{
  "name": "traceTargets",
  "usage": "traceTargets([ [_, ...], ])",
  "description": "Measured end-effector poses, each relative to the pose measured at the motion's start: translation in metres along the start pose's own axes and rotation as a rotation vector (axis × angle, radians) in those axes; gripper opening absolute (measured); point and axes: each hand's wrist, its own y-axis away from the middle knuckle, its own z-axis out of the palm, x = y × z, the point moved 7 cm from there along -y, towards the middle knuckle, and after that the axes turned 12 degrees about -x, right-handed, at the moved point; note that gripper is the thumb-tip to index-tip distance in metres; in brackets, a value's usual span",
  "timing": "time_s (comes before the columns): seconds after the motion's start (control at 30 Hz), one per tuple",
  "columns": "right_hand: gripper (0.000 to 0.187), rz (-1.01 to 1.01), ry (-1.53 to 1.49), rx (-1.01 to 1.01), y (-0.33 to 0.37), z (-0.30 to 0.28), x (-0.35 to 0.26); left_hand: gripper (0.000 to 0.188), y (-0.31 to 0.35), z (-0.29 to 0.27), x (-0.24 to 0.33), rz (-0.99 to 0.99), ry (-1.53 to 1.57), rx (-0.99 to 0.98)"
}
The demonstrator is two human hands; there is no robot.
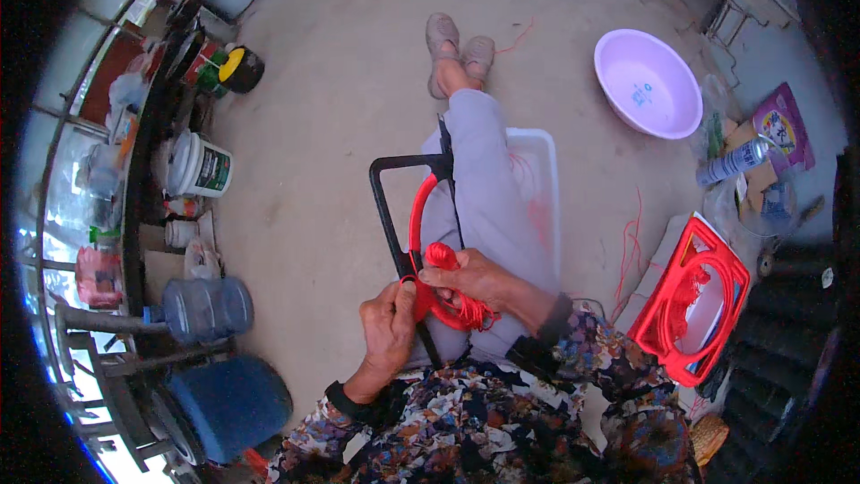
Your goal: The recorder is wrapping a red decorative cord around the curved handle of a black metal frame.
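The work looks, in my judgement, to be partly done: on the black frame (408, 162), which lies across the grey-trousered legs (502, 179), the curved piece (417, 215) is covered in red along its upper part, while the outer bars are bare black. Whether these bars also must be covered, I cannot tell. The left hand (387, 327) comes from the lower edge with bent wrist, its thumb and fingers closed in a pinch on the lower part of the frame, where some red cord passes. The right hand (479, 280) reaches in from the right, its forearm slanting toward the left hand, and its fingers are curled around a bundle of red cord (461, 312), close beside the left hand.
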Motion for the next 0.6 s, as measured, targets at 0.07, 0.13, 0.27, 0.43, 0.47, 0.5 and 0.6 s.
traceTargets([
  [0.07, 0.029, -0.005, 0.066, 0.033, 0.003, -0.001, 0.000, 0.033, -0.002, -0.003, -0.012, -0.024, 0.097, -0.035],
  [0.13, 0.030, -0.037, 0.086, 0.017, 0.004, 0.000, -0.002, 0.034, -0.005, -0.003, -0.012, -0.012, 0.113, -0.055],
  [0.27, 0.023, -0.060, -0.070, -0.024, 0.002, 0.007, -0.005, 0.036, -0.007, -0.006, -0.007, 0.115, -0.105, -0.002],
  [0.43, 0.023, -0.030, -0.110, -0.024, 0.001, 0.005, -0.004, 0.034, 0.000, -0.004, -0.013, 0.128, -0.211, 0.022],
  [0.47, 0.024, -0.041, -0.115, -0.030, 0.000, 0.004, -0.005, 0.034, 0.001, -0.004, -0.009, 0.113, -0.174, 0.027],
  [0.5, 0.024, -0.044, -0.105, -0.032, 0.000, 0.004, -0.005, 0.033, 0.001, -0.004, -0.007, 0.098, -0.136, 0.032],
  [0.6, 0.024, -0.054, -0.057, -0.036, -0.003, 0.005, -0.004, 0.031, 0.002, -0.005, 0.002, 0.241, -0.292, 0.096],
])
